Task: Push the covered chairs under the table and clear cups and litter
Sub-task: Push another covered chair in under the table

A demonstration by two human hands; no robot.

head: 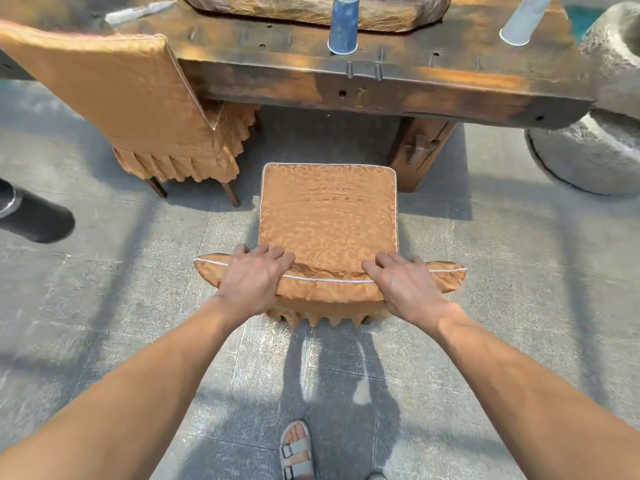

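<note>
Both hands, the left hand and the right hand, are curled over the top of the chair back, and the table is straight ahead, past the seat.

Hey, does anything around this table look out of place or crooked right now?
The chair held by both hands sits out from the table, seat fully exposed. The second chair is tucked in but angled askew. Two cups, blue and grey, remain on top.

Both hands, left and right, clasp the covered chair backrest.
</note>
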